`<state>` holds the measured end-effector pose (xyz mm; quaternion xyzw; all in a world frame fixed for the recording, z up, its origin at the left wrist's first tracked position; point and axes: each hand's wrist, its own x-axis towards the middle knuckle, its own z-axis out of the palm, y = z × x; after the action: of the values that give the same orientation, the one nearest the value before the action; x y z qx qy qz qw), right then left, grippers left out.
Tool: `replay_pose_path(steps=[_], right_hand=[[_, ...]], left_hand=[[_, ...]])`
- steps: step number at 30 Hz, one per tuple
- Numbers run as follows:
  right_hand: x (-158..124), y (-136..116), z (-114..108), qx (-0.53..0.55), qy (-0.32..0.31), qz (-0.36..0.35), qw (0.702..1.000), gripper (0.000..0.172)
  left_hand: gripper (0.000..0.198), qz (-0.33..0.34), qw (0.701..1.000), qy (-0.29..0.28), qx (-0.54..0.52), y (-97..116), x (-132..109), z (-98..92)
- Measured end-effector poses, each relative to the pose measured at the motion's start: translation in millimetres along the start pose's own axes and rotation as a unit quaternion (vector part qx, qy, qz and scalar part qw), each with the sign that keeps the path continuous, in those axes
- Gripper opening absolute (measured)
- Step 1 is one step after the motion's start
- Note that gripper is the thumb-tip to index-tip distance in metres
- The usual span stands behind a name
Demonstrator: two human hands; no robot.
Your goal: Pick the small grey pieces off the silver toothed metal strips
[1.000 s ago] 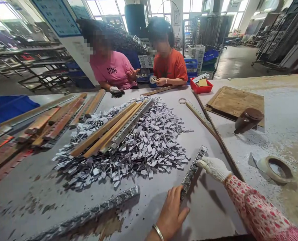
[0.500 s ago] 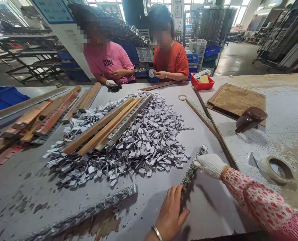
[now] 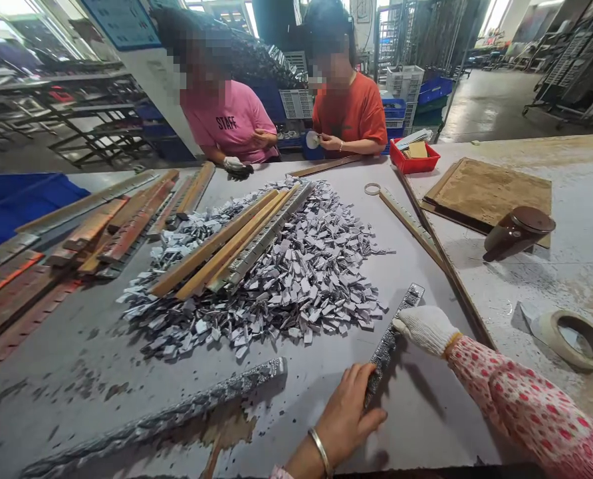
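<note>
- Factory floor with racks, stacked crates and bright windows lies behind a long grey worktable (image 3: 77, 372), whose top is scuffed and stained.
- On that table, near the viewer, a short filled metal strip (image 3: 393, 336) lies slanting away, and both of the person's hands are on it.
- Left hand (image 3: 349, 416), bare with a bangle at the wrist, is closed around the strip's near end, thumb on one side and fingers curled over the other.
- Right hand (image 3: 426, 327), in a white knit glove with a red floral sleeve behind it, pinches the strip's edge closer to the far end, fingertips pressed on it.
- Left of the strip sits a big heap of small grey metal clips (image 3: 296, 279), with wooden battens (image 3: 217, 243) laid across its top.
- Nearer than the heap, left of the strip, a longer filled strip (image 3: 177, 416) lies flat by itself.
- Right of the strip, a thin wooden rail (image 3: 441, 256) runs away over the table; beyond it are a brown lidded cup (image 3: 518, 229) tipped on its side, a plywood board (image 3: 490, 193) and a tape roll (image 3: 578, 339).
- Far beyond the strip stands a small red tray (image 3: 416, 163).
- Two co-workers sit at the far edge, one in a pink shirt (image 3: 229, 130), one in an orange shirt (image 3: 349, 116), each handling something small.
</note>
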<state>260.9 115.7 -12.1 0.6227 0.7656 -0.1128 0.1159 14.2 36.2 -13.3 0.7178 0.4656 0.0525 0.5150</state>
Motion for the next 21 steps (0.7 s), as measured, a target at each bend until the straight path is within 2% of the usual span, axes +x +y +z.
replay_pose_path(steps=[2,3,5,6,9,11,13,15,16,17,19,21], right_hand=[[-3,2,7,0.0,0.0,0.003,1.0,0.045],[-4,3,9,0.005,-0.001,0.0,1.0,0.046],[-5,4,10,0.021,-0.004,-0.008,1.0,0.049],[-6,5,9,0.027,-0.003,-0.006,1.0,0.051],[-12,11,3,0.058,0.014,0.017,0.998,0.054],[-20,13,-3,0.091,0.035,0.035,0.995,0.052],[-28,12,-9,0.146,0.061,0.035,0.987,0.049],[-35,3,-16,0.232,0.076,0.019,0.969,0.049],[-38,-5,-19,0.285,0.075,0.003,0.956,0.049],[-41,-15,-22,0.335,0.072,-0.018,0.939,0.048],[-44,-39,-26,0.407,0.069,-0.071,0.908,0.048],[-46,-64,-26,0.464,0.061,-0.115,0.876,0.05]], left_hand=[[0.047,-0.011,0.998,0.057,0.004,-5,11,-14.5],[0.04,-0.019,0.993,0.103,0.045,-8,19,-22.2],[0.036,-0.027,0.962,0.193,0.19,-14,40,-35.9],[0.034,-0.026,0.939,0.217,0.264,-17,51,-41.3],[0.03,-0.017,0.886,0.228,0.404,-25,79,-51.4],[0.029,-0.005,0.881,0.234,0.411,-27,86,-55.4],[0.025,0.007,0.905,0.281,0.319,-27,84,-58.8],[0.019,0.008,0.933,0.338,0.122,-22,75,-60.6],[0.018,0.009,0.935,0.354,-0.001,-17,68,-60.1],[0.02,0.013,0.927,0.355,-0.12,-11,61,-58.4],[0.027,0.025,0.894,0.324,-0.309,3,46,-51.0],[0.033,0.038,0.865,0.291,-0.408,16,31,-39.8]])
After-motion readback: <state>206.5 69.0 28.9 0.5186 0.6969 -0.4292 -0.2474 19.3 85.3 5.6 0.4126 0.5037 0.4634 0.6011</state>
